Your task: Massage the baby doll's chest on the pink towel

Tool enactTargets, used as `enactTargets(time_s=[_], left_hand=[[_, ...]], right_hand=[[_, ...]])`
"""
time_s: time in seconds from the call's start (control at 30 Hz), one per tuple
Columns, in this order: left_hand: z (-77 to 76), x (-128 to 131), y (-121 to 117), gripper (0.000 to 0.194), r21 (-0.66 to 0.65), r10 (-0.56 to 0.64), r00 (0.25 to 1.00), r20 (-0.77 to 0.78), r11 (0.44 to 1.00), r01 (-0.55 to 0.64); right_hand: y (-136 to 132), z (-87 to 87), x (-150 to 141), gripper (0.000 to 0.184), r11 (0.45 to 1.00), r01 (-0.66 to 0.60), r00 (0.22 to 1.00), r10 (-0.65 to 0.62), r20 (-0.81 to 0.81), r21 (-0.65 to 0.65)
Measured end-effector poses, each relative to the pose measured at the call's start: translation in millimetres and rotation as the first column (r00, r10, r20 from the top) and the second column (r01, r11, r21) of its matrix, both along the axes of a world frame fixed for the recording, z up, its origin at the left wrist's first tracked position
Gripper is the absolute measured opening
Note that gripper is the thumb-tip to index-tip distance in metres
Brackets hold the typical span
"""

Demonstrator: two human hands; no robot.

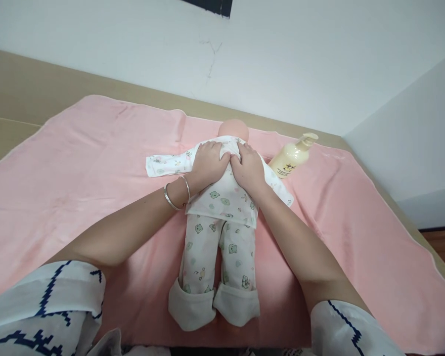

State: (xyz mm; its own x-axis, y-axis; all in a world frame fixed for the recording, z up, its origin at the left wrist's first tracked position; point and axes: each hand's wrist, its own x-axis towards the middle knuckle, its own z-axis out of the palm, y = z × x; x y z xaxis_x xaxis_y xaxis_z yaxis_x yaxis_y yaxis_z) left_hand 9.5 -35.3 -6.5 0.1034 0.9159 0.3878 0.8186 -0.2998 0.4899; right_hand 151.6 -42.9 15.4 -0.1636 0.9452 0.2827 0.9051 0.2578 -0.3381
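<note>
A baby doll in a white printed top (pixel 222 195) and matching trousers (pixel 237 252) with turned-up cuffs lies stretched out in front of me. Its smooth round head (pixel 233 129) points away, and I cannot make out a face. My left hand (pixel 209 163) rests flat on the upper part of the top, fingers extended. Beside it, my right hand (pixel 249 168) lies flat on the other shoulder side. Both thumbs nearly meet at the middle of the top. Neither hand grips anything. One sleeve (pixel 166 165) spreads out to the left.
A pale yellow pump bottle (pixel 291 157) leans or lies tilted right of the doll, close to its shoulder. Under everything is a pink blanket (pixel 96 163) with some wrinkles. A tan board surface (pixel 25 76) shows along the back, against a white wall (pixel 133 44).
</note>
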Motion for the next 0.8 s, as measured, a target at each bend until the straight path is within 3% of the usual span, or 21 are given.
enactTargets(time_s=[0.4, 0.67, 0.8], left_hand=[[15.4, -4, -4, 0.042, -0.072, -0.06, 0.998, -0.017, 0.996, 0.059], [25.8, -7, -7, 0.036, -0.078, -0.073, 0.993, -0.092, 0.995, 0.066], [36.9, -4, -20, 0.037, -0.109, -0.047, 0.98, -0.195, 0.994, 0.025]], right_hand=[[-4, 9.1, 0, 0.062, 0.999, -0.025, 1.0, 0.026, 0.015, -0.029], [-34, 27.9, -12, 0.054, 0.997, -0.065, 0.975, 0.073, 0.209, -0.046], [-21, 21.7, -7, 0.057, 0.996, -0.051, 0.984, 0.061, 0.164, -0.067]])
